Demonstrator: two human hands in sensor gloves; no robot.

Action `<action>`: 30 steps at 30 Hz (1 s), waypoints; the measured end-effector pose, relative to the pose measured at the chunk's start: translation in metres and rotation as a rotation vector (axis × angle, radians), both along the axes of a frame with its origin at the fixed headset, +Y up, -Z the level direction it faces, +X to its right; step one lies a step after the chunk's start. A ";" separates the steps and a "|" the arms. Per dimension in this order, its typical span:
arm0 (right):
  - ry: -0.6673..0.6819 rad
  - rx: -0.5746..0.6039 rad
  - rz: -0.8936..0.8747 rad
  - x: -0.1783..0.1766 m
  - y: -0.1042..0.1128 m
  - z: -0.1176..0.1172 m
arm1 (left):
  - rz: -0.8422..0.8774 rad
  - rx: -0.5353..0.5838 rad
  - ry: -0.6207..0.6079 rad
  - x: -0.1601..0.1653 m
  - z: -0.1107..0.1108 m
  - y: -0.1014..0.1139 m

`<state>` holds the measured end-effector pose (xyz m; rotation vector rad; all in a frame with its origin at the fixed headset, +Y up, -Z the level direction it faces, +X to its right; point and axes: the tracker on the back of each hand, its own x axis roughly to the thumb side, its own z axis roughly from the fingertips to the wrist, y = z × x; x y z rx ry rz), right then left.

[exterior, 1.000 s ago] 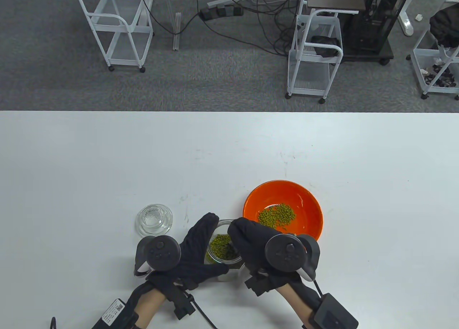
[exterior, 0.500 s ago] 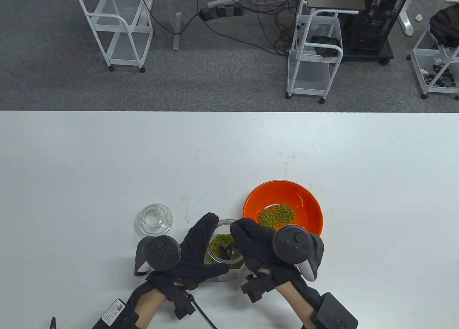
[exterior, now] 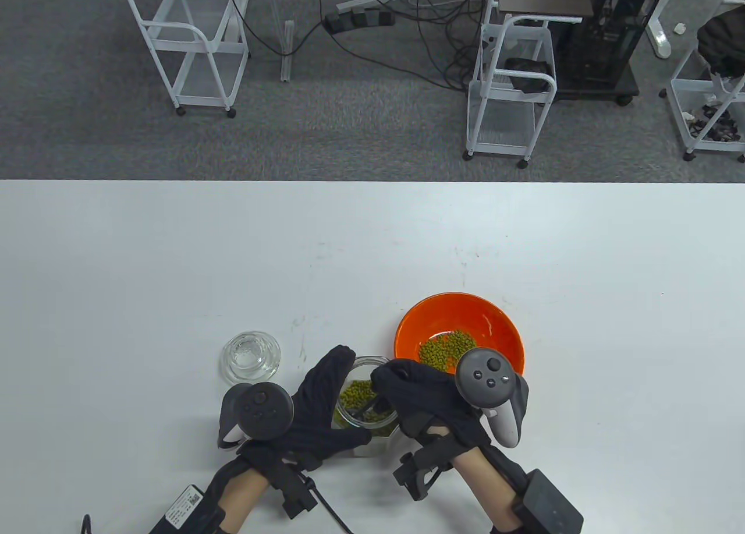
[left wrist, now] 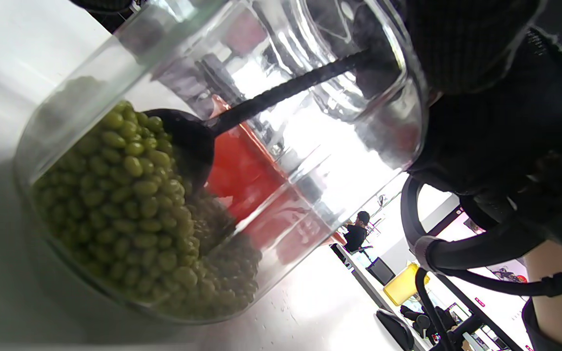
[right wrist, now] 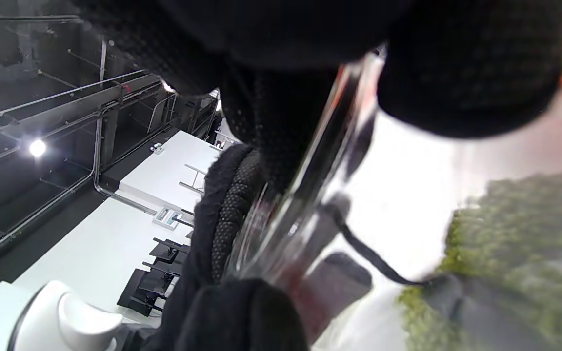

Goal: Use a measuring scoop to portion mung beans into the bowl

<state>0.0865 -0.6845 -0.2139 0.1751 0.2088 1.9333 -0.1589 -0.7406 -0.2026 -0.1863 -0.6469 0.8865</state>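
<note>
Gloved hands are working at the table's near edge: the left hand (exterior: 317,403) is wrapping its fingers around a clear glass jar (exterior: 364,406) and holding it tilted, while the right hand (exterior: 416,397) is pinching the handle of a black measuring scoop (left wrist: 186,141) whose bowl is pressing into the mung beans (left wrist: 130,195) inside the jar. The two hands are sitting close together, one on each side of the jar mouth.

Judging by the scene, another portion is being loaded and the task is partway along. Just beyond the right hand, the orange bowl (exterior: 500,324) is already holding a small patch of beans (exterior: 448,347) on its floor, so at least one portion appears to have been delivered; the lift, the carry across and the tip into the bowl are all waiting to be done for this load. The jar is holding plenty of beans.

To the left of the jar, a round glass lid (exterior: 251,356) is lying on the white table (exterior: 174,266).

From above, the right hand is covering most of the scoop, so how full it is cannot be told. The right wrist view is blurring the jar's contents, and the left wrist view is distorting the bowl through the glass. Beyond the table, white carts (exterior: 192,45) and cables are crowding the grey floor.
</note>
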 end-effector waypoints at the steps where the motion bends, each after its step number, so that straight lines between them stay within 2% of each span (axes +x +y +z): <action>1: 0.008 -0.015 -0.013 0.001 -0.001 -0.001 | 0.000 0.000 0.000 0.000 0.000 0.000; 15: -0.005 -0.109 -0.140 0.008 -0.009 -0.006 | -0.001 0.003 0.002 0.000 0.000 0.000; 22: -0.014 -0.117 -0.161 0.010 -0.009 -0.006 | -0.001 0.003 0.002 0.000 0.000 0.000; 26: -0.016 -0.098 -0.151 0.010 -0.008 -0.006 | -0.007 0.006 0.003 0.000 0.000 0.000; 30: -0.015 -0.025 -0.096 0.009 -0.003 -0.003 | -0.007 0.007 0.003 0.000 0.000 0.000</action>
